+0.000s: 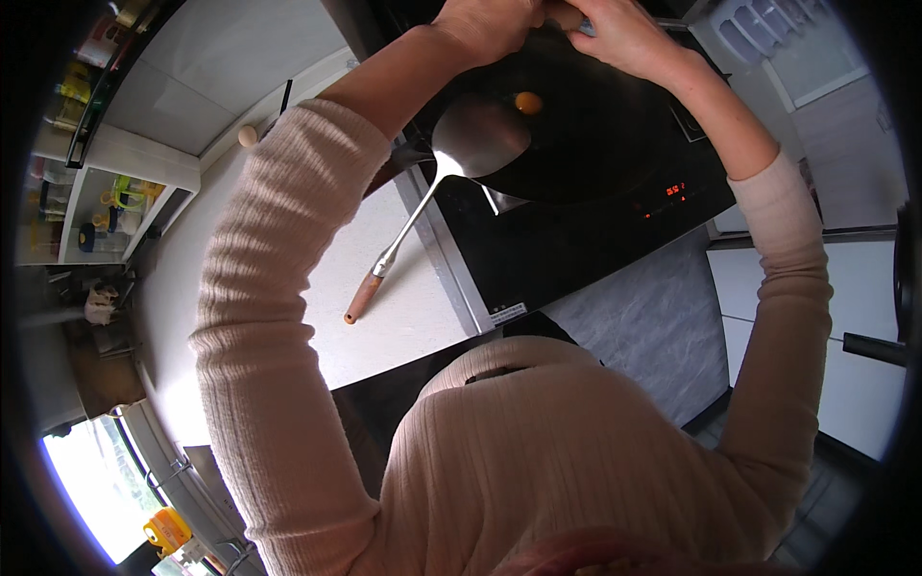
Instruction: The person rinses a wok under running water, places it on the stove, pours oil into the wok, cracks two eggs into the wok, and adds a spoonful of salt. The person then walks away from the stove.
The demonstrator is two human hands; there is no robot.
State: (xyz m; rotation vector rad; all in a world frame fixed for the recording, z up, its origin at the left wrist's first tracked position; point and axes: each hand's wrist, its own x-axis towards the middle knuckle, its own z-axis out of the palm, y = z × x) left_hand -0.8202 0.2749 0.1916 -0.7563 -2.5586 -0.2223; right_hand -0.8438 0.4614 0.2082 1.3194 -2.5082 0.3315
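Both my hands meet at the top edge of the picture, above a dark wok [598,137] on the black cooktop. My left hand [493,29] has its fingers against those of my right hand [612,32]; what lies between the fingertips is cut off by the frame. A raw egg yolk [529,103] lies in the wok. Beside it rests the metal blade of a wok spatula [479,137], its wooden handle [364,297] reaching down over the pale countertop.
On the counter by the wall is a whole egg [247,136]. The cooktop [576,252] shows lit red digits. A wall shelf [130,162] with jars and containers stands at the left. White cabinets [778,302] with a dark handle are at the right.
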